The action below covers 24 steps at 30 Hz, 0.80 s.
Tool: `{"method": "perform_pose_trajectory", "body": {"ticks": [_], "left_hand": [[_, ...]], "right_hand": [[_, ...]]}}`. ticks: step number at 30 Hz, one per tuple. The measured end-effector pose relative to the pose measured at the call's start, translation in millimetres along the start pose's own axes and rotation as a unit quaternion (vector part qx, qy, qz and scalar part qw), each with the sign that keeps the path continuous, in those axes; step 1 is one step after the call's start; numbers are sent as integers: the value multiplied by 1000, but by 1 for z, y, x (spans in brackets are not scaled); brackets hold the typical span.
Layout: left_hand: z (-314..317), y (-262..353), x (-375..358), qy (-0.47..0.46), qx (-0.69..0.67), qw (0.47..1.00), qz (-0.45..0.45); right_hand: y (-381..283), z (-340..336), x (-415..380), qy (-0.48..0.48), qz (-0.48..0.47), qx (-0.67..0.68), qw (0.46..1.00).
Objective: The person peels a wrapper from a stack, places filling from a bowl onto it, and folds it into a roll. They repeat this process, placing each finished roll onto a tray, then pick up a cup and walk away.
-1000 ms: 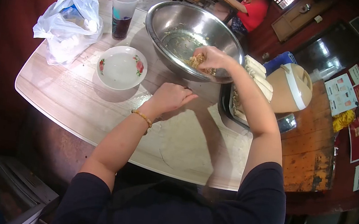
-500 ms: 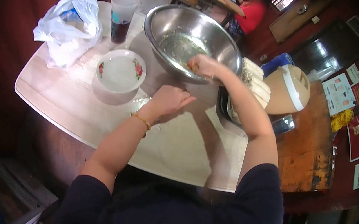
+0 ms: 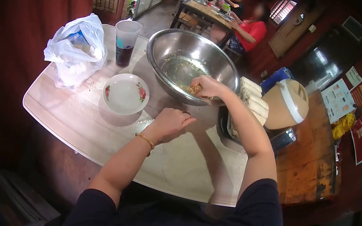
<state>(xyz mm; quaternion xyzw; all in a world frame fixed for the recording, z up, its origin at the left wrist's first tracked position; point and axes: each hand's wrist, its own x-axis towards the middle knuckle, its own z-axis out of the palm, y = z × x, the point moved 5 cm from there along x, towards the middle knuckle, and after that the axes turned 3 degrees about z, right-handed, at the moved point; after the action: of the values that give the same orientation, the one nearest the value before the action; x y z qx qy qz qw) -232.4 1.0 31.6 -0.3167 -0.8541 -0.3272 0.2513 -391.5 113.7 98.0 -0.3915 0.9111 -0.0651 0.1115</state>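
Right hand (image 3: 210, 86) gripping shredded food (image 3: 195, 89) in the steel bowl (image 3: 224, 66), upper centre.
A snug, low grip should spill least; left hand (image 3: 170, 121), mid-frame, fingers curled, whether holding anything I cannot tell.

I make out a plain, dark navy shirt (image 3: 166, 223) at six o'clock, its short left sleeve (image 3: 90, 208) toward seven and right sleeve (image 3: 263, 199) toward four. I see a slim yellow-brown bracelet (image 3: 144, 140), seemingly beaded, behind the left hand (image 3: 171, 123). The right hand (image 3: 208, 87), toward one, is ungloved; I can't read fine fabric detail.
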Motion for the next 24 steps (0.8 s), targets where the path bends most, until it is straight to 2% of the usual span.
{"method": "perform_pose_trajectory", "body": {"ticks": [3, 6, 9, 13, 16, 19, 23, 24], "left_hand": [[2, -3, 1, -24, 7, 1000, -11], [1, -3, 1, -16, 6, 1000, -14], [4, -3, 2, -31, 4, 999, -15], [0, -3, 3, -26, 2, 1000, -12], [2, -5, 3, -31, 5, 999, -16], [5, -9, 1, -58, 11, 998, -32], [4, -21, 1, -80, -12, 992, -92], [6, -25, 1, -87, -13, 991, -96]], "right_hand": [[2, 8, 2, -26, 7, -31, 999], [-1, 9, 2, -7, -8, -6, 1000], [-6, -3, 4, 23, -35, -53, 998], [-12, -41, -9, 63, -17, 20, 998], [-36, -79, -37, 103, -21, -30, 994], [-60, -103, -72, 127, -85, -12, 988], [-94, -94, -121, 106, -58, 13, 993], [-101, -83, -131, 101, -90, 25, 991]]}}
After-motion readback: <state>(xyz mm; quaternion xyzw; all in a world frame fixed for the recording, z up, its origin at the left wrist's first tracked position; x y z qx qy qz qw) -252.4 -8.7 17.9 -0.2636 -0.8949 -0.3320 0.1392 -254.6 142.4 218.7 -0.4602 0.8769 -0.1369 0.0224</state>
